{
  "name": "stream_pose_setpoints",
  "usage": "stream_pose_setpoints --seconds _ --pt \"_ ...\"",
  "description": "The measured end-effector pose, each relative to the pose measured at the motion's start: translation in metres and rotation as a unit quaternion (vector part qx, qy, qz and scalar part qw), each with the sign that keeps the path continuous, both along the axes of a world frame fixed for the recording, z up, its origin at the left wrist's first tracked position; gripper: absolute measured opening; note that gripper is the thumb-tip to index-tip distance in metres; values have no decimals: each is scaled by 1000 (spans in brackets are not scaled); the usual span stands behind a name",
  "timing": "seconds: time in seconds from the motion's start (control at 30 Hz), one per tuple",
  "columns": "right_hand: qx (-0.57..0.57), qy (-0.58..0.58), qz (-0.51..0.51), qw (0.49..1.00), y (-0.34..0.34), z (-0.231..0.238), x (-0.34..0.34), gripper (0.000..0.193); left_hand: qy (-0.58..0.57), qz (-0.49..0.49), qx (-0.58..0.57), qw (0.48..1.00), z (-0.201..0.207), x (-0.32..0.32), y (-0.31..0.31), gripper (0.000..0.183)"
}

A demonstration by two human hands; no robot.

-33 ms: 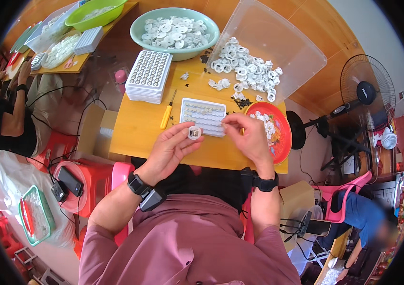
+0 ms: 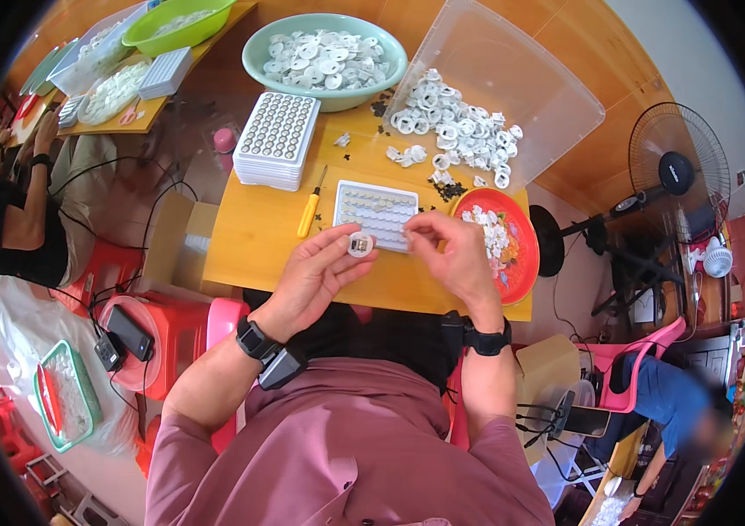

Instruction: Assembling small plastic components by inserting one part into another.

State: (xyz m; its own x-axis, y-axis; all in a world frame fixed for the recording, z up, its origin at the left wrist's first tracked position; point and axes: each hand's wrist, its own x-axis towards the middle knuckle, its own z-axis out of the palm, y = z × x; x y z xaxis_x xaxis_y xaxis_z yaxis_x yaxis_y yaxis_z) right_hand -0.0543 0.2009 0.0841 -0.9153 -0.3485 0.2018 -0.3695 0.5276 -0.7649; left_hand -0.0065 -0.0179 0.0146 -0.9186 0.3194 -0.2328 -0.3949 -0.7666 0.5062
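Between the thumb and fingers of my left hand (image 2: 315,270) is a small round white plastic housing (image 2: 360,245) with metal parts showing in its middle. My right hand (image 2: 453,254) is closed in a pinch over the right edge of a white tray (image 2: 376,216) that carries rows of small round silvery pieces. Whatever those fingertips hold is too small to make out. Right of that hand is a red patterned plate (image 2: 526,250) with small white parts on it.
A yellow screwdriver (image 2: 309,216) lies left of the tray, beside a stack of filled trays (image 2: 272,171). Behind are a pale green basin (image 2: 252,66) of white discs and a clear bin (image 2: 556,96) with white rings spilling out. A fan (image 2: 677,171) stands at right.
My right hand has shifted very slightly left over the tray's edge. My left hand still holds the white housing in nearly the same place.
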Motion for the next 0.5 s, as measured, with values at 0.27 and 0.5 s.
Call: stream_pose_setpoints --seconds 0.27,0.5 --pt "2 -35 24 999 -22 -14 8 15 -1 12 12 1000 4 2 0 33" --pt "-96 -58 -31 993 -23 -22 7 14 -4 1 10 1000 2 0 -1 33"
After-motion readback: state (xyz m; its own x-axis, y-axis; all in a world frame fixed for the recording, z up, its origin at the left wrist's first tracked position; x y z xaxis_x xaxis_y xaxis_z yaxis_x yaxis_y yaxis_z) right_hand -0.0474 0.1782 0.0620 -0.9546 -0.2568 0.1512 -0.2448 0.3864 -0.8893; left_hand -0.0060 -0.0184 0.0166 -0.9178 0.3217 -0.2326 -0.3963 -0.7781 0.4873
